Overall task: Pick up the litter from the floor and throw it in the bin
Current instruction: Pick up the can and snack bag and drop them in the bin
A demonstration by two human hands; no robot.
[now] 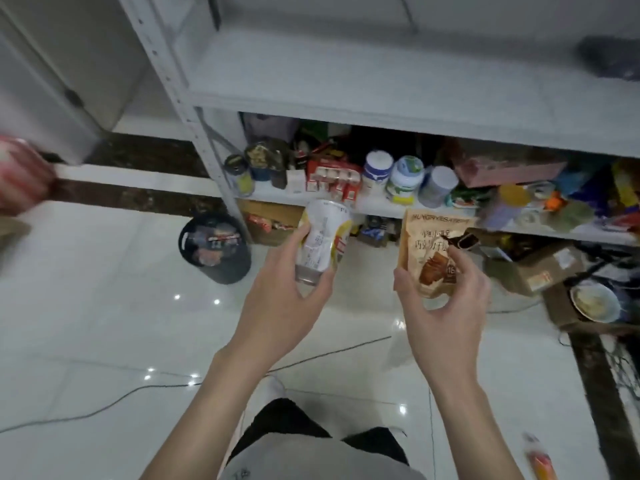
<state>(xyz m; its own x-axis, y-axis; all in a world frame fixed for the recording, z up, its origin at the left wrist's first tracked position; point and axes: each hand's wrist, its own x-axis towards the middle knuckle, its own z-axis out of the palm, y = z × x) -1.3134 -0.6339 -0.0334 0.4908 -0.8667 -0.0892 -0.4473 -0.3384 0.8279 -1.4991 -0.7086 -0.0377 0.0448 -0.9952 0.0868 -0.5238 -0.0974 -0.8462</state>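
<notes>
My left hand (287, 299) grips a white and yellow drink can (323, 237) by its lower end, held above the floor. My right hand (446, 299) holds a tan snack pouch (429, 244) with brown print, and a small dark wrapper (464, 241) sticks up at my fingertips. A round black bin (216, 249) stands on the white tiled floor to the left of the can, beside the shelf leg, with crumpled packaging inside. A red and yellow wrapper (540, 459) lies on the floor at the bottom right.
A white metal shelf unit (346, 102) rises ahead, its low shelf crowded with jars, tubs and boxes. Cardboard boxes and a bowl (594, 301) clutter the floor at the right. A thin cable (104, 403) runs across the tiles. A blurred red object (20, 174) sits at the left edge.
</notes>
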